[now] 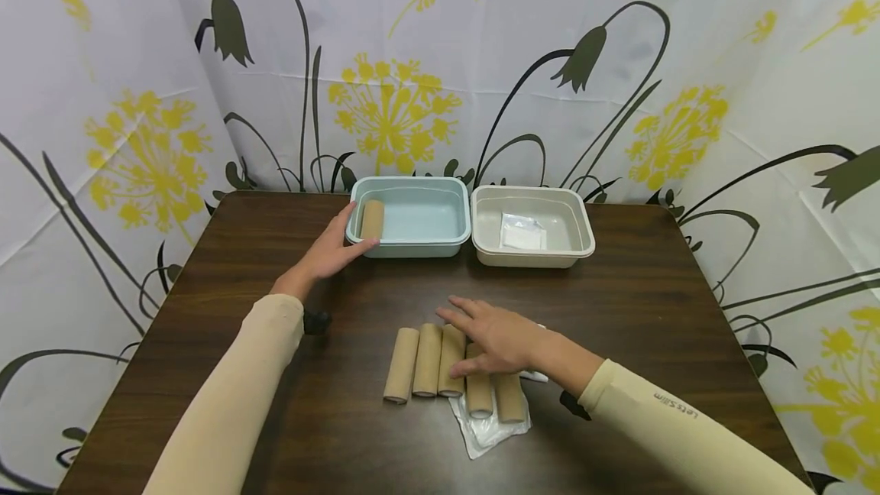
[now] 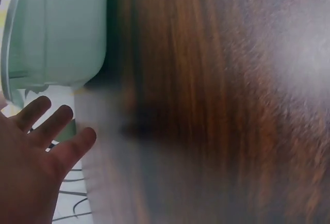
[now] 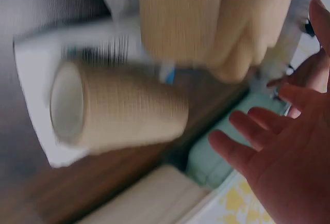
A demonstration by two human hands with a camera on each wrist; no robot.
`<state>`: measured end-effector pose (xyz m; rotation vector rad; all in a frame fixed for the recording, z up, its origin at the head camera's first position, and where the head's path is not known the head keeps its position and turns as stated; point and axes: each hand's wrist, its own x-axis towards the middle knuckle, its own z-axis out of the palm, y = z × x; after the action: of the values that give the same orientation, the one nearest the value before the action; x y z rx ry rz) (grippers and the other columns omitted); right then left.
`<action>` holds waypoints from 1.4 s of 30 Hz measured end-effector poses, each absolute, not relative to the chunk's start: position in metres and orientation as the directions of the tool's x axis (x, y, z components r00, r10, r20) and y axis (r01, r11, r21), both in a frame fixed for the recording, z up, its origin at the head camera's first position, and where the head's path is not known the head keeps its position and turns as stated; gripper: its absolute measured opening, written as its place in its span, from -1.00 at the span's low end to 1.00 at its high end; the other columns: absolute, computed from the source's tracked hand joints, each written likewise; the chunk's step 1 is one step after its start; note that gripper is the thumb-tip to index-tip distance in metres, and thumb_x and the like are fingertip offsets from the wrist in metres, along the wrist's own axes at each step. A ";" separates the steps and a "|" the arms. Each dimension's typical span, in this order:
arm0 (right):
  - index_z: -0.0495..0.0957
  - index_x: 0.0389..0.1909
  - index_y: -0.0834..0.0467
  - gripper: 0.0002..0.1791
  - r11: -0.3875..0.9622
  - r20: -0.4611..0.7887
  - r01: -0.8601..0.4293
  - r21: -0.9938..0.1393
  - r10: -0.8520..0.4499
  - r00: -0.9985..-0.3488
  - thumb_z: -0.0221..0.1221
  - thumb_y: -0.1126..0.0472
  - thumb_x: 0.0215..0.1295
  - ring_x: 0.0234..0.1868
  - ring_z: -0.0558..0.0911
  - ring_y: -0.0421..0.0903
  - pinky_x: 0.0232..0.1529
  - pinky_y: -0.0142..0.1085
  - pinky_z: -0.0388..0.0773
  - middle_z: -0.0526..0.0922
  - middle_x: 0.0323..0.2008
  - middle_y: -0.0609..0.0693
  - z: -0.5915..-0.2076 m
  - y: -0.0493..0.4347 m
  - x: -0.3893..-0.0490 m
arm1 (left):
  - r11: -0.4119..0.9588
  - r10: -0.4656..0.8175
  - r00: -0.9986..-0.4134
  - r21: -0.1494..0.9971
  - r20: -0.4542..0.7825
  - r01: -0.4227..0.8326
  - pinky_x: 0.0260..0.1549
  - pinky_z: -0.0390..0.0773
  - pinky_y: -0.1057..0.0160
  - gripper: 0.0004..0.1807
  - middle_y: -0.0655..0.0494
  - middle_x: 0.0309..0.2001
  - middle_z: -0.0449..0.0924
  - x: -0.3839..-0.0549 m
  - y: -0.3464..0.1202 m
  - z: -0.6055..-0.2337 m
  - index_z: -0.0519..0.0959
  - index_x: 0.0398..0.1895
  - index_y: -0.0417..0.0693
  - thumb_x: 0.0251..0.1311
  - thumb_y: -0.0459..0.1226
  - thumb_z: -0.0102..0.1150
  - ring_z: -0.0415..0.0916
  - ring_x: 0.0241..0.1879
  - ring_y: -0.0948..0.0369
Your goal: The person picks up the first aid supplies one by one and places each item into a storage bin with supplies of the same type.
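A light blue plastic basin stands at the back of the table, holding one cardboard tube upright against its left end. My left hand is at that end, fingers extended along the rim and thumb by the front edge; in the left wrist view its fingers are spread beside the basin's outer wall. Over a row of several cardboard tubes hovers my right hand, fingers spread and nothing in its grasp. White plastic packets lie partly under the right-hand tubes. The right wrist view shows one tube close to the palm.
To the right of the blue basin sits a cream basin with a small white packet in it. Behind the dark wooden table hangs a white curtain with a flower print.
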<state>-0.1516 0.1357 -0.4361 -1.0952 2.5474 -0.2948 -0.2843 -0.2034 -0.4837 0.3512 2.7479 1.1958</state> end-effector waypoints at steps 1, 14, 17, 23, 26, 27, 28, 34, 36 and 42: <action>0.05 0.55 -0.05 0.03 0.684 -0.240 -0.653 -0.325 -0.728 -0.642 0.18 -0.42 0.16 0.45 0.19 0.13 0.28 0.04 0.29 0.04 0.51 0.13 -0.440 0.134 -0.148 | 0.659 0.257 -0.966 0.735 -0.017 0.162 0.30 0.06 -0.25 0.08 -0.27 0.50 -0.11 -0.283 -0.203 -0.486 -0.28 0.59 -0.03 0.28 0.13 0.16 0.00 0.42 -0.15; 0.06 0.53 0.02 0.23 0.706 -0.214 -0.652 -0.276 -0.706 -0.675 0.42 -0.37 -0.10 0.41 0.24 0.14 0.24 0.03 0.34 0.09 0.49 0.16 -0.462 0.121 -0.129 | 0.629 0.211 -0.977 0.761 0.032 0.161 0.33 -0.03 -0.24 0.14 -0.07 0.57 -0.27 -0.279 -0.201 -0.499 -0.38 0.58 0.09 0.25 0.16 0.19 -0.18 0.50 -0.08; 0.07 0.52 0.04 0.22 0.703 -0.195 -0.648 -0.294 -0.708 -0.679 0.45 -0.32 -0.09 0.39 0.27 0.15 0.25 0.01 0.34 0.12 0.46 0.19 -0.465 0.121 -0.127 | 0.626 0.212 -0.977 0.764 0.030 0.160 0.34 -0.04 -0.24 0.13 -0.04 0.57 -0.31 -0.278 -0.201 -0.501 -0.39 0.58 0.09 0.26 0.16 0.17 -0.21 0.51 -0.06; 0.09 0.52 0.02 0.15 0.696 -0.180 -0.645 -0.315 -0.711 -0.680 0.44 -0.29 -0.04 0.34 0.32 0.09 0.15 -0.03 0.44 0.21 0.40 0.17 -0.464 0.122 -0.126 | 0.629 0.204 -0.979 0.764 0.012 0.140 0.33 -0.03 -0.25 0.13 -0.01 0.58 -0.32 -0.279 -0.201 -0.501 -0.43 0.58 0.16 0.26 0.20 0.14 -0.18 0.51 -0.08; 0.11 0.51 0.01 0.13 0.692 -0.176 -0.641 -0.332 -0.713 -0.679 0.44 -0.27 -0.03 0.31 0.34 0.08 0.07 -0.05 0.50 0.24 0.39 0.16 -0.459 0.123 -0.128 | 0.640 0.202 -0.979 0.758 -0.005 0.128 0.32 -0.01 -0.26 0.13 -0.02 0.58 -0.31 -0.280 -0.201 -0.500 -0.45 0.57 0.19 0.26 0.22 0.12 -0.15 0.50 -0.10; 0.11 0.51 0.00 0.13 0.693 -0.178 -0.637 -0.337 -0.711 -0.680 0.44 -0.27 -0.03 0.30 0.35 0.07 0.03 -0.04 0.52 0.25 0.38 0.15 -0.457 0.123 -0.128 | 0.643 0.203 -0.979 0.755 -0.008 0.127 0.32 -0.01 -0.26 0.13 -0.02 0.57 -0.31 -0.280 -0.201 -0.500 -0.45 0.57 0.19 0.26 0.22 0.12 -0.14 0.50 -0.11; 0.11 0.52 -0.02 0.13 0.694 -0.182 -0.634 -0.340 -0.710 -0.680 0.44 -0.27 -0.04 0.30 0.35 0.06 -0.01 -0.04 0.54 0.26 0.38 0.13 -0.454 0.124 -0.129 | 0.645 0.204 -0.979 0.753 -0.010 0.127 0.32 0.00 -0.25 0.13 -0.03 0.57 -0.31 -0.280 -0.201 -0.499 -0.45 0.57 0.19 0.26 0.22 0.12 -0.14 0.49 -0.11; 0.13 0.51 -0.05 0.12 0.678 -0.181 -0.614 -0.403 -0.717 -0.673 0.48 -0.21 -0.06 0.33 0.30 0.04 0.09 -0.03 0.49 0.24 0.39 0.10 -0.434 0.125 -0.140 | 0.652 0.212 -0.977 0.748 -0.022 0.125 0.32 -0.01 -0.26 0.13 -0.02 0.58 -0.34 -0.280 -0.202 -0.499 -0.47 0.56 0.20 0.26 0.23 0.11 -0.15 0.50 -0.11; 0.16 0.51 -0.03 0.10 0.669 -0.155 -0.609 -0.425 -0.717 -0.679 0.48 -0.19 -0.05 0.35 0.28 0.05 0.14 -0.04 0.44 0.22 0.40 0.11 -0.426 0.124 -0.148 | 0.651 0.214 -0.977 0.748 -0.023 0.125 0.33 -0.02 -0.25 0.13 -0.01 0.58 -0.35 -0.280 -0.201 -0.499 -0.48 0.56 0.20 0.26 0.23 0.10 -0.16 0.50 -0.11; 0.27 0.45 0.03 0.02 0.622 -0.011 -0.629 -0.466 -0.715 -0.699 0.51 -0.11 -0.05 0.38 0.23 0.09 0.22 -0.03 0.36 0.16 0.44 0.17 -0.410 0.118 -0.181 | 0.651 0.210 -0.977 0.750 -0.027 0.119 0.33 -0.03 -0.25 0.14 0.00 0.58 -0.36 -0.279 -0.202 -0.498 -0.48 0.56 0.19 0.26 0.25 0.09 -0.16 0.50 -0.10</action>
<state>-0.1811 0.1184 -0.4098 -1.1104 2.6495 -0.6481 -0.2790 -0.2024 -0.4984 0.2750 2.7520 1.2382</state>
